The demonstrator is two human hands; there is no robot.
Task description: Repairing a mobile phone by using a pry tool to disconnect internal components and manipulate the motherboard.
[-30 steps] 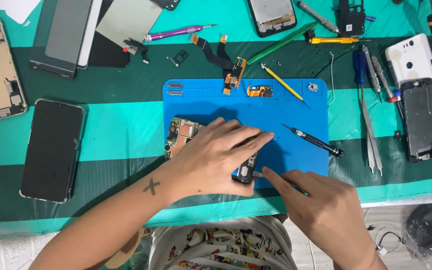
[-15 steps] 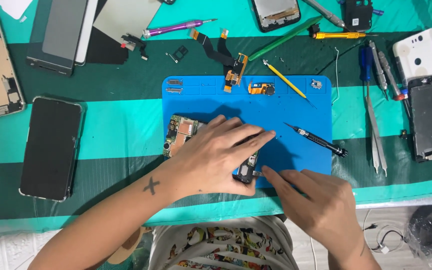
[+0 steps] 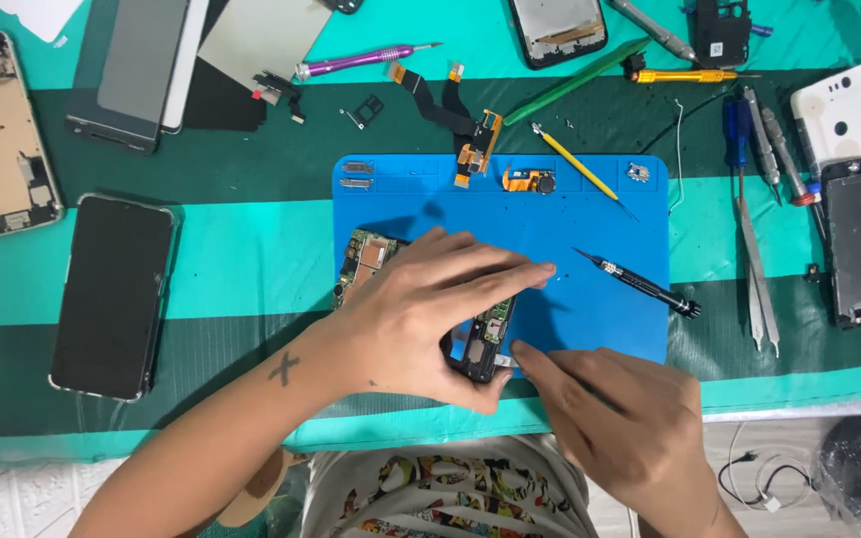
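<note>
Left hand (image 3: 430,319) clamps an opened phone body (image 3: 475,344) flat on the blue repair mat (image 3: 590,209); circuit board exposed. Right hand (image 3: 615,423) fingers pinched at its lower edge, holding what I cannot tell. Black screwdriver (image 3: 640,284) lies unused just right. Flex cables (image 3: 470,134) already out; teardown midway, board still seated.

Blue work mat (image 3: 590,214) looks like matt rubbery silicone, smooth. Striped table cover (image 3: 251,269) under it is a slightly shiny plastic sheet, wrinkled at the edges. Black phone (image 3: 112,296) has a glossy glass face. Circuit board (image 3: 363,261) is green with bare metal shields; the small part (image 3: 478,347) pinched under the left hand (image 3: 421,314) is dark plastic with metal bits. Screwdriver (image 3: 640,284) is black, matt, with a metal tip. Tweezers (image 3: 754,269) are bright bare metal. White back cover (image 3: 844,115) is smooth plastic. Purple driver (image 3: 356,62) has a sheeny metallic handle.
</note>
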